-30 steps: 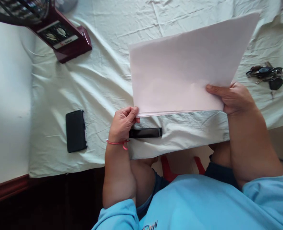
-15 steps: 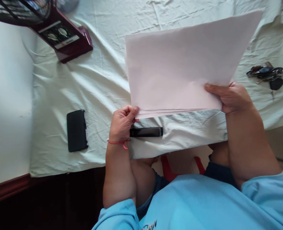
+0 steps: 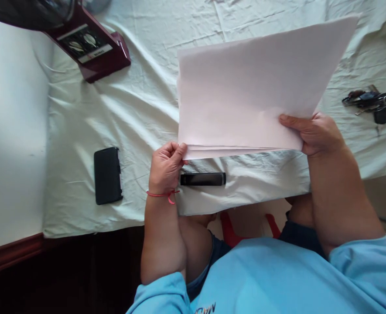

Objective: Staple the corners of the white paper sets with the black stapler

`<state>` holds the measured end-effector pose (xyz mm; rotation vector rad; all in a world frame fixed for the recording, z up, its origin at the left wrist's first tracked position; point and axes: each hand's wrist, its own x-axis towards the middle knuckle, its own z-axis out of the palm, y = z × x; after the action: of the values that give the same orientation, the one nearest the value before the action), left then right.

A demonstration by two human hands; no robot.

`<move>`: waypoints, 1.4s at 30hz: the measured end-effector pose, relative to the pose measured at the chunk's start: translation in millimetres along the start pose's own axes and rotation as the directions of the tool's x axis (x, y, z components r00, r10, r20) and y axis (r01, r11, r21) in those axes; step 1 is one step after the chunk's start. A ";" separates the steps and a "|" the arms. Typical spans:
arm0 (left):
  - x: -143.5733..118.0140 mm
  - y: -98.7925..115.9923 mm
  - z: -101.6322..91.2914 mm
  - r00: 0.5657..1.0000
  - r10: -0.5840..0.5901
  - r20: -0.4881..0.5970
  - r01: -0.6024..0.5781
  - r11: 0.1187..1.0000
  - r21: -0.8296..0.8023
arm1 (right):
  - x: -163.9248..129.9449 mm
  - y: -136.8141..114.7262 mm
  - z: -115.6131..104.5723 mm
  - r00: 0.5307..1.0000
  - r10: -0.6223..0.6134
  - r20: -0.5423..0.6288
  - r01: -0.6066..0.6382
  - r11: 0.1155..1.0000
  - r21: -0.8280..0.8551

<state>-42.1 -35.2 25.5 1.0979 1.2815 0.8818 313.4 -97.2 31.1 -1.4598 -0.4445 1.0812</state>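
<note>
Nearest, the left hand (image 3: pixel 165 168) pinches the lower left corner of the paper stack (image 3: pixel 251 87), and the right hand (image 3: pixel 313 133) clamps the stack's lower right edge, thumb lying across the top sheet. The sheets (fanned slightly apart at the near edge) are held tilted above the white cloth (image 3: pixel 140 104). A slim black device (image 3: pixel 203 179) lies just beside the left hand at 3 o'clock. A black case (image 3: pixel 107 175) rests at 9 o'clock. Farther off, keys (image 3: pixel 372 104) lie at 2 o'clock and a maroon fan base (image 3: pixel 91 43) at 11 o'clock.
</note>
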 end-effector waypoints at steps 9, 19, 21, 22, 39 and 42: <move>5.5 -10.1 5.4 0.994 0.093 -0.054 -0.095 0.995 -0.027 | -5.1 -2.8 -1.8 1.000 0.016 0.003 -0.016 1.000 -0.012; 7.7 -16.0 2.8 0.982 0.121 -0.145 -0.131 0.990 -0.059 | -5.9 -2.0 -1.1 0.999 0.039 0.006 -0.039 0.999 0.001; 9.1 -20.0 2.4 0.979 0.130 -0.157 -0.148 0.983 -0.106 | -6.5 -2.1 -0.3 0.999 0.049 0.011 -0.048 0.999 -0.007; 9.7 -21.4 2.4 0.978 0.131 -0.162 -0.152 0.981 -0.124 | -7.1 -2.4 0.3 0.999 0.048 0.018 -0.048 0.999 -0.006; 10.4 -26.1 5.8 0.981 0.142 -0.135 -0.170 0.959 -0.228 | -10.8 -2.8 1.0 0.997 0.061 0.045 -0.059 0.998 -0.031; 11.0 -26.0 8.8 0.979 0.151 -0.135 -0.181 0.951 -0.250 | -10.2 -2.6 -1.1 0.996 0.064 0.057 -0.063 0.998 -0.031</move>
<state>-34.1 -33.0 -2.9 0.9654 1.1370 1.2196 310.1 -105.4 37.0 -1.4799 -0.4590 1.1741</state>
